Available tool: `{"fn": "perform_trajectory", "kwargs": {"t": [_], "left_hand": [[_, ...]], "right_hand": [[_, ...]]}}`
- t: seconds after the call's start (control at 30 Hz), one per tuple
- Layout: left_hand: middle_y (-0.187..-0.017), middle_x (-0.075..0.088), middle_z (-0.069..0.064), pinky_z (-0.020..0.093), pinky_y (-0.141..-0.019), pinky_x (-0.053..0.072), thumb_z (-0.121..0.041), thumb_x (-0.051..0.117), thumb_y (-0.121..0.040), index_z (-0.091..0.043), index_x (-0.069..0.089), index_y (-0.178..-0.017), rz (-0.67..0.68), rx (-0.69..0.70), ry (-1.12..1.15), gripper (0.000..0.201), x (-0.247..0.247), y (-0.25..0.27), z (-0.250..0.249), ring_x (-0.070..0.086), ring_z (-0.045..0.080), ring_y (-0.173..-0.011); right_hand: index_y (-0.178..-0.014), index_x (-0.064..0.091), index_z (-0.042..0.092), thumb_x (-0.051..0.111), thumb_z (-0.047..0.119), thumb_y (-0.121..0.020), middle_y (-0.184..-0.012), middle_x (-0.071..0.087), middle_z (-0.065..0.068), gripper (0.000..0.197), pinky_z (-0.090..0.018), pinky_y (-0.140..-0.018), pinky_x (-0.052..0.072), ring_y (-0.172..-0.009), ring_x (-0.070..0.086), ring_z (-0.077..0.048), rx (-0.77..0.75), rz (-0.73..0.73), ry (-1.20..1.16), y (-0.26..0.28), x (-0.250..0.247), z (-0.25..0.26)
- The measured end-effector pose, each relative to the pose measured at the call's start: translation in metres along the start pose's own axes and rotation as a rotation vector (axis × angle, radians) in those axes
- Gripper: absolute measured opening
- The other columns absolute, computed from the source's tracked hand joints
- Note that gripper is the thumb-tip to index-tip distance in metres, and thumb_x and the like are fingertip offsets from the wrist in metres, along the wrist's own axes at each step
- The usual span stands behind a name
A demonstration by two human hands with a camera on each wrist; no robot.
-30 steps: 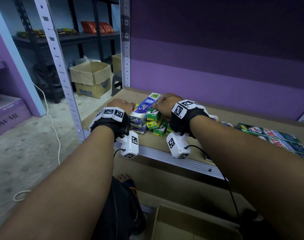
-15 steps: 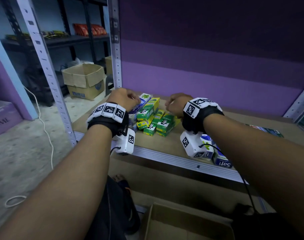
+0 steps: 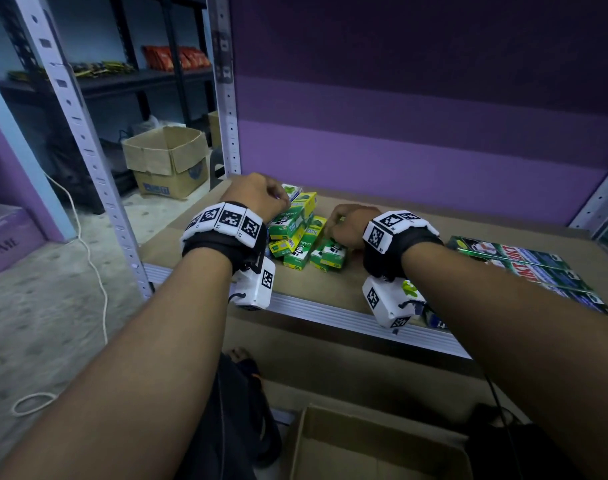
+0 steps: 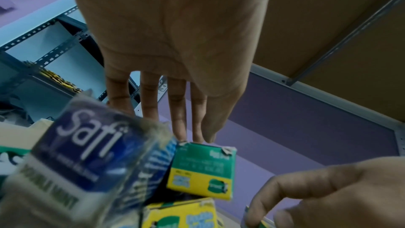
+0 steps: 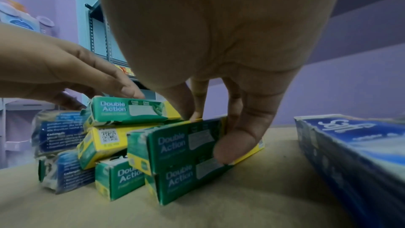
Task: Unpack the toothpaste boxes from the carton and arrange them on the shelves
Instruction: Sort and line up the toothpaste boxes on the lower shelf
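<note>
Partly done: green Double Action boxes (image 5: pixel 188 146) heaped loose near the shelf (image 3: pixel 330 292) front-left corner, right hand (image 5: pixel 219 49) pinching one, left hand (image 3: pixel 257 195) flat-fingered on top box, straightening left; carton (image 3: pixel 375 448) below.

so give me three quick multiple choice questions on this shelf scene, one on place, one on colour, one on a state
1. Where do the long dark green boxes lie?
A. shelf, right of both hands
B. floor
C. open carton

2. Colours of the small boxes by the hands?
A. red and white
B. green and yellow
C. black

3. What is the right hand doing?
A. hanging idle
B. gripping a small box
C. holding a cable

Answers: 1 A, the head view shows them flat on the shelf. 2 B, the right wrist view. 3 B, thumb and fingers clamp its sides.
</note>
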State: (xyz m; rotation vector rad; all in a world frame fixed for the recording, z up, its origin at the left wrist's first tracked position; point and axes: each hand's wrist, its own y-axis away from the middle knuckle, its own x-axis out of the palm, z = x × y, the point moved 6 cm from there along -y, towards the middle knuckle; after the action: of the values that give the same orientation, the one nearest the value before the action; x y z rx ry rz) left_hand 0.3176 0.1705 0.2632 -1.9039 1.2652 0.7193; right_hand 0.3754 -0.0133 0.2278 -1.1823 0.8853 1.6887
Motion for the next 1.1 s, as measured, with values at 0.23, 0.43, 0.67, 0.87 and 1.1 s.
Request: {"fn": "perform_trajectory", "kwargs": {"t": [0.23, 0.43, 0.67, 0.87, 1.1], "left_hand": [[-0.089, 0.073, 0.001, 0.035, -0.087, 0.056, -0.022, 0.063, -0.082, -0.021, 0.074, -0.087, 0.016, 0.059, -0.040, 0.012, 0.014, 0.003, -0.029, 0.068, 0.021, -0.088], [-0.094, 0.071, -0.004, 0.036, -0.091, 0.054, -0.028, 0.067, -0.081, -0.027, 0.074, -0.090, 0.062, 0.116, -0.171, 0.012, 0.042, 0.002, -0.061, 0.064, 0.022, -0.099], [-0.112, 0.066, 0.000, 0.031, -0.092, 0.052, -0.034, 0.068, -0.085, -0.025, 0.070, -0.108, 0.187, 0.183, -0.267, 0.025, 0.086, -0.001, -0.087, 0.062, 0.021, -0.103], [-0.131, 0.059, 0.005, 0.034, -0.100, 0.048, -0.035, 0.068, -0.085, -0.026, 0.062, -0.124, 0.287, 0.156, -0.349, 0.040, 0.118, -0.006, -0.080, 0.056, 0.026, -0.118], [-0.140, 0.054, 0.004, 0.032, -0.100, 0.046, -0.029, 0.070, -0.083, -0.034, 0.062, -0.125, 0.259, 0.131, -0.354, 0.043, 0.125, -0.008, -0.075, 0.054, 0.027, -0.123]], "right_hand": [[-0.111, 0.056, 0.022, 0.048, 0.032, -0.091, -0.109, 0.066, -0.004, 0.024, -0.032, -0.084, 0.054, -0.096, 0.064, -0.026, 0.054, -0.030, -0.086, 0.005, -0.012, -0.023], [-0.103, 0.060, 0.022, 0.051, 0.031, -0.088, -0.108, 0.065, 0.000, 0.019, -0.029, -0.082, 0.052, -0.096, 0.062, -0.024, 0.088, -0.106, -0.156, 0.016, -0.035, -0.054], [-0.087, 0.061, 0.035, 0.059, 0.038, -0.077, -0.088, 0.066, 0.009, 0.011, -0.043, -0.077, 0.061, -0.079, 0.069, -0.023, 0.149, -0.104, -0.246, 0.031, -0.049, -0.091], [-0.087, 0.064, 0.034, 0.062, 0.034, -0.078, -0.089, 0.069, 0.005, 0.009, -0.044, -0.071, 0.062, -0.076, 0.072, -0.024, 0.186, -0.110, -0.319, 0.044, -0.052, -0.114], [-0.088, 0.065, 0.029, 0.064, 0.028, -0.084, -0.090, 0.068, 0.004, 0.004, -0.045, -0.071, 0.062, -0.078, 0.072, -0.025, 0.224, -0.100, -0.345, 0.051, -0.048, -0.126]]}}
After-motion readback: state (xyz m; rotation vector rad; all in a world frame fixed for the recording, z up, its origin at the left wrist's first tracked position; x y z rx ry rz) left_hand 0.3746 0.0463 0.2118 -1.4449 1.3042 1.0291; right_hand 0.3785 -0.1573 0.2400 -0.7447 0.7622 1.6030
